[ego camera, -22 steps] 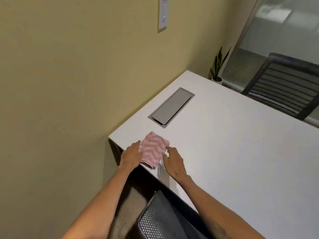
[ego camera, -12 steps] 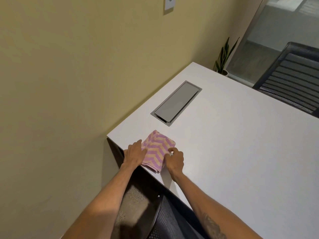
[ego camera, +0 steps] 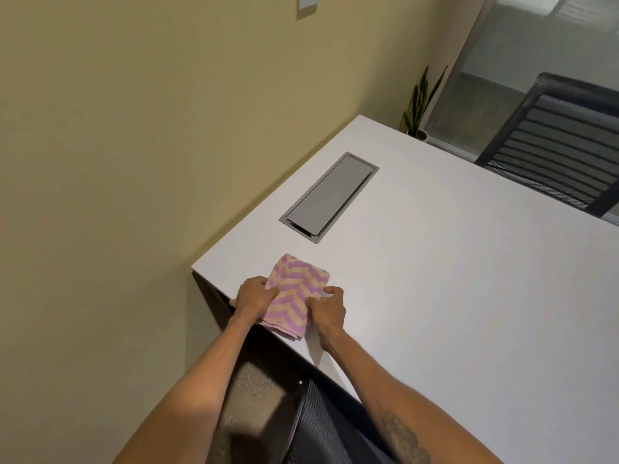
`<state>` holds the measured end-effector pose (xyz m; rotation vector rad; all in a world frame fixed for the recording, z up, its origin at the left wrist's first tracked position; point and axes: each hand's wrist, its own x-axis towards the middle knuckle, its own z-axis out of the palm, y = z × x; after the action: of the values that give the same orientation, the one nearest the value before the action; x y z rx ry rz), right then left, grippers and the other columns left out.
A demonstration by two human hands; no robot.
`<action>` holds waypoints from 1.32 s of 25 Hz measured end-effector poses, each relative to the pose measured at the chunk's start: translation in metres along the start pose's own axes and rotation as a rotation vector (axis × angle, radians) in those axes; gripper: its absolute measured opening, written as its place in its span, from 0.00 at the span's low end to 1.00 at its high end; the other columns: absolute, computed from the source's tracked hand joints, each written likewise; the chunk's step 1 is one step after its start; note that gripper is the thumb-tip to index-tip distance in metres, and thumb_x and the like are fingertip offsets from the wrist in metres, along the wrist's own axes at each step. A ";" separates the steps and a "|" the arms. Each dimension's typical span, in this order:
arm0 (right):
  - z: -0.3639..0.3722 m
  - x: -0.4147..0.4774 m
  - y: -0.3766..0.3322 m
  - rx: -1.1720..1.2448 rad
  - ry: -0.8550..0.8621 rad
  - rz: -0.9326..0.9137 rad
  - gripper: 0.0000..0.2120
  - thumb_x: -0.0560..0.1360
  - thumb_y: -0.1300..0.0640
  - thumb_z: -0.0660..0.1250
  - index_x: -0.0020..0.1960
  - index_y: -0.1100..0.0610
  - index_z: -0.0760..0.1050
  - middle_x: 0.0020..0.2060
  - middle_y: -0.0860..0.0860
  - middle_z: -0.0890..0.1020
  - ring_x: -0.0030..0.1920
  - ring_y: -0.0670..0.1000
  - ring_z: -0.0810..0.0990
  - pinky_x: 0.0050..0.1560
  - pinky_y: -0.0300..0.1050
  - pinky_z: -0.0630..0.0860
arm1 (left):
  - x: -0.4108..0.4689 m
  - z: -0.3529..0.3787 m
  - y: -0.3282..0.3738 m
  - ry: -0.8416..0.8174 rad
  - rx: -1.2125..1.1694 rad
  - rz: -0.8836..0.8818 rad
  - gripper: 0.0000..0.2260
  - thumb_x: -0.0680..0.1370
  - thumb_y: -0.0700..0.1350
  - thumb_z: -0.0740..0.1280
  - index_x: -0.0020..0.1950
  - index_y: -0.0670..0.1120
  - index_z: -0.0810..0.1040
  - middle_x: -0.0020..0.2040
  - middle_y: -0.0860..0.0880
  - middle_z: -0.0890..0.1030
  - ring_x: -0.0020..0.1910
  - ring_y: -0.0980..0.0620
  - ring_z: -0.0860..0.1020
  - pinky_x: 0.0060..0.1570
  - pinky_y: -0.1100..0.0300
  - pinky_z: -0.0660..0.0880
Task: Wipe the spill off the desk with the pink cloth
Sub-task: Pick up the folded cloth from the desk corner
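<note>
From the head view, your two hands meet just below the middle of the frame, at the near corner of the white desk (ego camera: 452, 279). The pink cloth (ego camera: 294, 293), folded into a rough rectangle with pink and cream zigzag stripes, lies flat on the desk close to that corner, its near end reaching the desk's front edge. Your left hand (ego camera: 252, 298) sits at the cloth's left side with the fingers curled and pinching its edge, and the heel of the hand rests at the desk's edge. Your right hand (ego camera: 330, 304) sits at the cloth's right side, fingers bent into a loose fist that grips the fabric there. Both forearms run up from the bottom of the frame, and the right one carries a dark tattoo near the lower right. No spill can be made out on the desk surface. Above the cloth, toward the centre of the frame, a grey rectangular cable hatch (ego camera: 330, 194) is set flush into the desk, well apart from the cloth. In the upper right, a small potted plant (ego camera: 420, 105) stands beyond the desk's far corner, and a black slatted chair (ego camera: 562, 142) stands behind the desk's far side. A dark mesh chair (ego camera: 321, 430) shows at the bottom centre, between your arms.
</note>
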<state>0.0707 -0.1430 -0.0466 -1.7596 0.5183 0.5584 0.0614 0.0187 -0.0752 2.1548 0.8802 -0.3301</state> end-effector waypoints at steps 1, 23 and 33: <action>-0.001 -0.001 -0.001 0.013 0.003 -0.011 0.17 0.79 0.61 0.67 0.65 0.55 0.65 0.55 0.55 0.79 0.53 0.56 0.82 0.51 0.48 0.82 | -0.002 0.000 0.003 -0.005 -0.023 0.005 0.10 0.79 0.55 0.69 0.49 0.48 0.78 0.51 0.46 0.82 0.56 0.43 0.81 0.65 0.42 0.73; -0.262 -0.054 0.020 0.713 -0.233 0.008 0.21 0.77 0.66 0.58 0.68 0.70 0.73 0.58 0.64 0.80 0.58 0.64 0.79 0.69 0.66 0.74 | -0.153 0.101 0.140 -0.657 -0.511 0.007 0.14 0.78 0.57 0.66 0.54 0.50 0.84 0.47 0.51 0.87 0.49 0.48 0.82 0.44 0.57 0.79; -0.423 -0.107 0.102 0.555 0.197 -0.024 0.08 0.76 0.63 0.61 0.51 0.58 0.79 0.45 0.57 0.83 0.43 0.54 0.82 0.45 0.50 0.81 | -0.290 0.227 0.207 -0.637 -0.355 0.335 0.11 0.75 0.41 0.67 0.56 0.39 0.82 0.51 0.38 0.85 0.46 0.44 0.82 0.48 0.51 0.81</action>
<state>-0.0310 -0.5708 0.0372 -1.2902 0.7114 0.1926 0.0027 -0.3865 0.0297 1.6686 0.1908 -0.5941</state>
